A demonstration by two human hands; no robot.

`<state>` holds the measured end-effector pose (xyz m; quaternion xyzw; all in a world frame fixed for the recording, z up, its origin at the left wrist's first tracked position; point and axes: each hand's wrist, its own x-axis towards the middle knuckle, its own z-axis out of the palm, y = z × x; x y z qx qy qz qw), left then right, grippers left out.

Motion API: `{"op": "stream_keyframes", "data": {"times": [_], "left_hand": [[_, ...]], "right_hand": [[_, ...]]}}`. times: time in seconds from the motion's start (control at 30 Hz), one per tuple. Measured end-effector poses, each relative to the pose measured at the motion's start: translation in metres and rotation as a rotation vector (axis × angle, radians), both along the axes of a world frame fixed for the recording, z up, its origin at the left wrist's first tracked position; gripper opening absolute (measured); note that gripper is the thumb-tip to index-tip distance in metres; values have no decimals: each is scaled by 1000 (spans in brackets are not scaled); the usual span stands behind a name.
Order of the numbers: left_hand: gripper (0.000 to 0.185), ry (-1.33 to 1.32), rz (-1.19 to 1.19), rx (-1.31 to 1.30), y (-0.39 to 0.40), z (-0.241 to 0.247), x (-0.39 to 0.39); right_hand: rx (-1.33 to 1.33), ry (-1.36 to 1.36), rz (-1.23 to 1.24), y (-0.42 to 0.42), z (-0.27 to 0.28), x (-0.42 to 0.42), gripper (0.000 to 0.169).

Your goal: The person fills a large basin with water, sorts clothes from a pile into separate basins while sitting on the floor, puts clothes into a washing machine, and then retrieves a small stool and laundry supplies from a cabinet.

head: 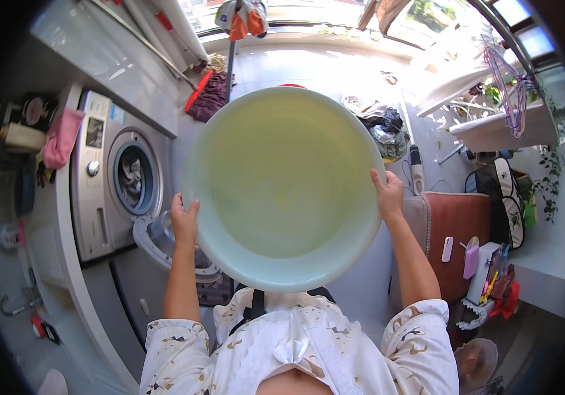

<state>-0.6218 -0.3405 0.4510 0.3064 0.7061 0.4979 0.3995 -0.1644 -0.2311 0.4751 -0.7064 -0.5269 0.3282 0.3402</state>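
Note:
A large round pale-green plastic basin (pixel 287 274) is held up in front of my body, its open side facing me. My left hand (pixel 184 219) grips the left rim, thumb on the near side. On the opposite rim my right hand (pixel 388 193) has the same kind of hold, with its fingers partly hidden behind the edge. The inside looks yellowish and smooth; whether there is liquid in it I cannot tell. Left of the basin stands a front-loading washing machine (pixel 96 197), its round door (pixel 156 242) swung wide and light cloth (pixel 131 177) inside the drum.
A heap of clothes (pixel 386 128) lies on the floor beyond the basin. A mop (pixel 211 96) stands at the back left. To the right are a brown upholstered seat (pixel 452 217) bearing a phone (pixel 446 249), a cordless stick appliance (pixel 416 168) and hangers (pixel 512 94).

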Motion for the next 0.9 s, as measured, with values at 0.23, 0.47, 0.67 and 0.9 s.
{"op": "stream_keyframes", "data": {"times": [0.23, 0.47, 0.67, 0.9], "left_hand": [[23, -314, -3, -117, 95, -157, 92], [16, -379, 20, -311, 150, -315, 175], [16, -478, 180, -291, 176, -446, 245], [19, -415, 164, -337, 210, -543, 280]], "right_hand": [[-25, -136, -227, 41, -157, 86, 49], [-240, -18, -421, 94, -326, 166, 54], [-370, 118, -601, 114, -458, 223, 55], [-340, 163, -649, 145, -547, 250, 54]]}}
